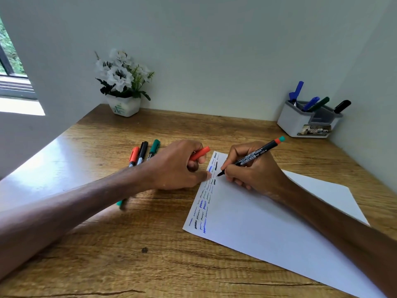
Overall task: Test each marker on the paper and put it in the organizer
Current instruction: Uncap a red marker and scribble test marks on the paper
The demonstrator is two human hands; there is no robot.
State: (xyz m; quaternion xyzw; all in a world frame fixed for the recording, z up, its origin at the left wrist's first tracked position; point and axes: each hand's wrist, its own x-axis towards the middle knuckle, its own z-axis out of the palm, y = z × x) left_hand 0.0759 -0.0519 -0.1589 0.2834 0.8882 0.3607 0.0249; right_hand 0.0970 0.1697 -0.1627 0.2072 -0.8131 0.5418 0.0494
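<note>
1. Presently, the right hand (255, 168) grips a black-barrelled marker (256, 153) in a writing hold. The marker's orange-red and teal back end points to 2 o'clock.
2. The uncapped nib touches the white sheet of paper (268, 222) near its far left corner.
3. The left hand (178, 166) has its fingers curled round an orange-red cap (200, 153). One fingertip (207, 175) lies at the paper's left edge, just beside the nib.
4. Scribbled test marks (204, 203) in black and blue run in rows down the sheet's left edge. The paper lies flat on the wooden tabletop (150, 265), skewed, with its long side running toward 5 o'clock.
5. Three capped markers lie side by side at 10 o'clock from the paper: one with a red cap (134, 157), one with a black cap (143, 150), one with a green cap (154, 147). The left forearm crosses over their lower ends.
6. A teal marker end (119, 203) pokes out below that forearm, blurred.
7. The white-and-grey plastic organizer (296, 123) stands at 2 o'clock, by the wall. It holds two blue markers (311, 103), a green marker (321, 102) and a black marker (343, 106), all leaning right.
8. White flowers in a white pot (124, 105) stand at 11 o'clock. A window (10, 67) shows at 9 o'clock.
</note>
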